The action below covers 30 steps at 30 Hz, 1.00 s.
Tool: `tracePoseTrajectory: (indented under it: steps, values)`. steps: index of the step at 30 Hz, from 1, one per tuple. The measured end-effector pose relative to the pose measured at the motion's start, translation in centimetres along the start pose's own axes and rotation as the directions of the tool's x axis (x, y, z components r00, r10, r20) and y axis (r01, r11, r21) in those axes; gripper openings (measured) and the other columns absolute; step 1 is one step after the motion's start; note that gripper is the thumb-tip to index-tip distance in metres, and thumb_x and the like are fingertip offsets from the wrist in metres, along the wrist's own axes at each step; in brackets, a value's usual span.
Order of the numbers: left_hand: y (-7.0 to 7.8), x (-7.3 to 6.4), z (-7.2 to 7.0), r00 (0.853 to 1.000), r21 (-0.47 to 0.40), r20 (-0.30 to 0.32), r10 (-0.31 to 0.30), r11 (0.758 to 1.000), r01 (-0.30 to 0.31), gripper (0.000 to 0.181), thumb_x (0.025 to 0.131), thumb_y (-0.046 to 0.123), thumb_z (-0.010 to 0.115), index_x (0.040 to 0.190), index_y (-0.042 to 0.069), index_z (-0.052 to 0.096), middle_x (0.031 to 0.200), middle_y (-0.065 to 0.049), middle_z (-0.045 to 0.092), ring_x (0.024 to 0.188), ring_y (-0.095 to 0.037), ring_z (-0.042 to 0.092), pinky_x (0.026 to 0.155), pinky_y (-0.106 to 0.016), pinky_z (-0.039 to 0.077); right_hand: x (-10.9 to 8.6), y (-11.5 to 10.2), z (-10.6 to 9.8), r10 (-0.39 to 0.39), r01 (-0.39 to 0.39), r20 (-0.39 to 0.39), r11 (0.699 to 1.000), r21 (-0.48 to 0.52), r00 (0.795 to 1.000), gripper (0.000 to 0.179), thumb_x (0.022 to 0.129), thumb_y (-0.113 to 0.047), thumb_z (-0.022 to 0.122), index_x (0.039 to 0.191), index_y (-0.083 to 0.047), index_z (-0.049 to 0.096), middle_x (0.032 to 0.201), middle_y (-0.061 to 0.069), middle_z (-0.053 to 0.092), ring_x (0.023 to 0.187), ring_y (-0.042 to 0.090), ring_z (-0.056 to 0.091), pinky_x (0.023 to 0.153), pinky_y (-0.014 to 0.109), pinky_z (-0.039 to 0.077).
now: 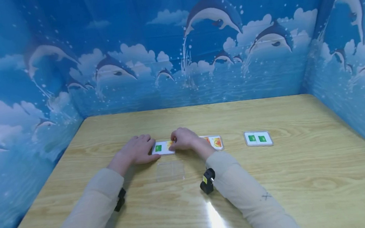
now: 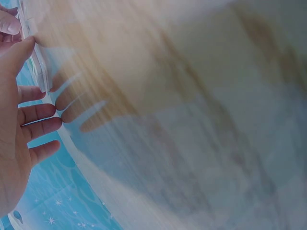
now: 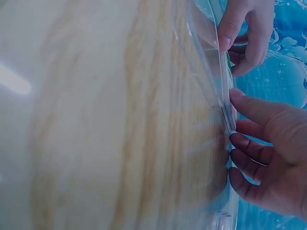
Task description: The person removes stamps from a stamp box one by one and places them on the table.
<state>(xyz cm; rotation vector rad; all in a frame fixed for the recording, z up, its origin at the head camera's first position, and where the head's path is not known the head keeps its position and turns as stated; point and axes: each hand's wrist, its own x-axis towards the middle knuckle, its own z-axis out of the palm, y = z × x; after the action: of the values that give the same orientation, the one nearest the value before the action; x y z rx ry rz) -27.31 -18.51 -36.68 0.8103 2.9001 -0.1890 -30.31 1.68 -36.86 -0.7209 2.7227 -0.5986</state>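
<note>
Head view: Across a wooden table [image 1: 298, 191], a person's left hand [image 1: 137, 150] steadies one end of a flat case [image 1: 164, 152], thumb and fingers about its edges, while the right hand [image 1: 185, 139] pinches at an orange card [image 1: 170, 144] beside a green card [image 1: 158, 148]. Work on this case looks under way. Farther right, a green pair [image 1: 257, 139] lies side by side, seemingly settled; an orange set [image 1: 215, 142] is partly hidden by the right arm. A clear cover [image 1: 170, 171] lies loose in front, not fitted. A yellow label on the right wrist's black camera [image 1: 206, 182] and any print on the cards are too small to read.

Left wrist view: The left thumb meets the case, other fingers spread along the tabletop.

Right wrist view: The right thumb touches the case's edge, fingers curled beyond; no brand or writing shows.
</note>
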Motion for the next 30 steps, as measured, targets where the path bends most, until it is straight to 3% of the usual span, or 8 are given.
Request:
tracePoseTrajectory:
  steps: [14,23,30]
  values:
    - [0.0,0.1,0.1,1.000,-0.010,-0.001,-0.009,1.000,0.009,0.057,0.086,0.058,0.050,0.114,0.008,0.056,0.103,-0.010,0.052,0.094,-0.024,0.050,0.085,-0.045,0.040,0.2,0.2,0.1,-0.022,0.021,-0.061,1.000,-0.021,0.998,0.031,0.082,-0.028,0.071,0.103,-0.007,0.063,0.091,0.002,0.061,0.083,0.017,0.055,0.076,0.030,0.044]
    - [-0.1,0.1,0.3,1.000,-0.007,-0.001,0.000,1.000,0.000,0.056,0.086,0.058,0.050,0.110,0.008,0.056,0.099,-0.009,0.051,0.090,-0.023,0.049,0.082,-0.044,0.040,0.4,0.2,0.2,-0.032,0.025,-0.127,0.998,-0.054,0.991,0.008,0.085,-0.017,0.065,0.089,-0.010,0.065,0.083,0.001,0.060,0.079,0.017,0.054,0.071,0.030,0.045]
    - [0.0,0.2,0.1,1.000,-0.005,0.002,-0.013,1.000,0.013,0.057,0.086,0.058,0.050,0.112,0.008,0.056,0.102,-0.009,0.051,0.093,-0.024,0.050,0.084,-0.044,0.040,0.3,0.8,-1.0,-0.011,0.016,-0.097,0.999,0.050,0.995,0.008,0.088,-0.015,0.061,0.087,-0.009,0.066,0.082,0.002,0.061,0.078,0.017,0.054,0.071,0.029,0.044]
